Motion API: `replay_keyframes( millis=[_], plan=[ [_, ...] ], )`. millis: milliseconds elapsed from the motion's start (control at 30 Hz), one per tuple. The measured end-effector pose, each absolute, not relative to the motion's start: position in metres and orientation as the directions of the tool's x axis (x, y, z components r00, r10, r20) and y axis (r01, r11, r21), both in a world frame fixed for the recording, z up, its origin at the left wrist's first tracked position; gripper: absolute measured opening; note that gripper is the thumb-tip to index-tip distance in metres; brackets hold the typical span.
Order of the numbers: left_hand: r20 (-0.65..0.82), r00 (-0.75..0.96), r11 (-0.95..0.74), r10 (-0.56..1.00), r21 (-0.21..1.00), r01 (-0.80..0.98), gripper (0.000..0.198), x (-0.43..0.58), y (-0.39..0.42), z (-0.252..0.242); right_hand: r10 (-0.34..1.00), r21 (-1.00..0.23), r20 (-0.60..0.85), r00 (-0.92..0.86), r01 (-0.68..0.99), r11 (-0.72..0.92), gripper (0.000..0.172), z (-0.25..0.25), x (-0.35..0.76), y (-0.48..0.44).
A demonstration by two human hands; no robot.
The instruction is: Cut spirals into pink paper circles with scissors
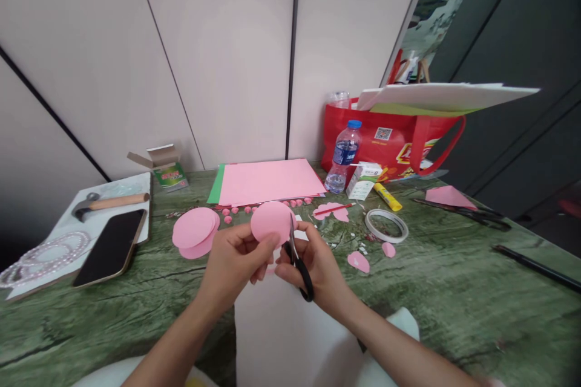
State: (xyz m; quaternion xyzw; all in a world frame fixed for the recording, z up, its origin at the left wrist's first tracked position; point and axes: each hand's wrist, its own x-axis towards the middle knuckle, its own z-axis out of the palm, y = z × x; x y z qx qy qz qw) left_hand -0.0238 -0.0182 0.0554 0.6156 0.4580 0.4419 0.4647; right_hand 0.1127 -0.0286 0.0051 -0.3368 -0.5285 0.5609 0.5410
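Note:
Between thumb and fingers, my left hand (240, 254) pinches a pink paper circle (271, 222), held up over the table. My right hand (316, 266) grips black-handled scissors (303, 275), their blades pointing up against the circle's right edge. Whether the blades are cutting into the paper I cannot tell. Below both hands lies a white sheet (290, 332). A stack of pink paper circles (196, 230) rests on the table to the left of my left hand. To the right of my right hand are pink paper pieces (359, 262).
Pink sheets (272, 181) lie at the back. A water bottle (344, 158), milk carton (364, 181), glue stick (388, 197) and tape roll (387, 226) stand or lie before a red bag (390, 139). At left are a phone (111, 248) and a hammer (113, 201).

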Motion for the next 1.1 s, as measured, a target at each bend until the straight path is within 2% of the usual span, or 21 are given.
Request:
replay_keyframes(
  millis=[600,933,1100],
  plan=[
    [0.158,0.148,-0.179,0.976,0.975,0.136,0.023,-0.0258,-0.0200,0.0557,0.978,-0.965,0.090,-0.189,-0.260,0.038,0.049,0.0135,0.1139,-0.0323],
    [0.146,0.152,-0.160,0.978,0.983,0.085,0.024,-0.0247,-0.0200,0.0575,0.984,-0.983,0.077,-0.161,-0.178,0.048,0.050,0.0091,0.1128,-0.0309],
    [0.132,0.181,-0.138,0.975,0.990,0.025,0.019,-0.0198,-0.0214,0.0585,0.978,-0.979,0.088,-0.187,-0.200,0.050,0.051,0.0066,0.1121,-0.0309]
  ],
)
